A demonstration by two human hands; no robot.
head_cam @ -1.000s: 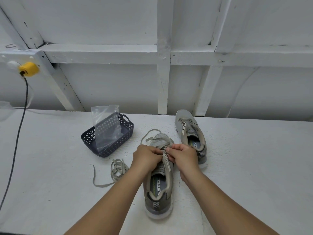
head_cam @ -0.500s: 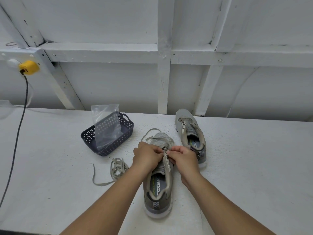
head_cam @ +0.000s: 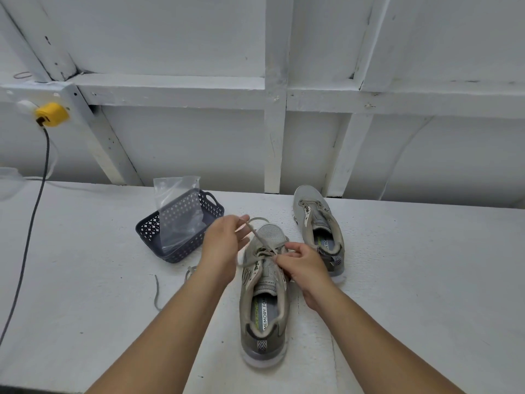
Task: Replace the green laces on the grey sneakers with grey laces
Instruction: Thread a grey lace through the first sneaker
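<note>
The left hand (head_cam: 223,244) is up a little, just left of the toe of the near sneaker (head_cam: 264,297). Its fingers are spread and loose, and a grey lace (head_cam: 257,237) runs from between the thumb and fingers down to the shoe. I cannot tell how tight the hand holds it. The right hand (head_cam: 302,265) sits on the right side of the same shoe. Its finger and thumb pinch the lace close to the holes, and the other fingers are curled in.

The near sneaker lies on the white table (head_cam: 412,280) with its toe pointing far and its heel near. The lace goes through only the far holes, by the toe. The other sneaker (head_cam: 319,231) lies just to the right and farther away, toe pointing far, and no hand touches it. A loose lace (head_cam: 156,294) lies on the table left of the left arm, partly hidden by it. It looks greyish, so I cannot tell its true color.

A dark basket (head_cam: 208,206) with little holes sits to the far left of the shoes. A clear plastic bag (head_cam: 177,211) stands in it and sticks up over the rim.

A moment ago both hands were close together over the shoe, fingers bunched at the holes. Now the left hand has moved away to the far left and opened, pulling the lace out long. The right hand has stayed by the holes.

A yellow plug (head_cam: 51,114) with a dark cord (head_cam: 31,223) is on the wall at the far left.
</note>
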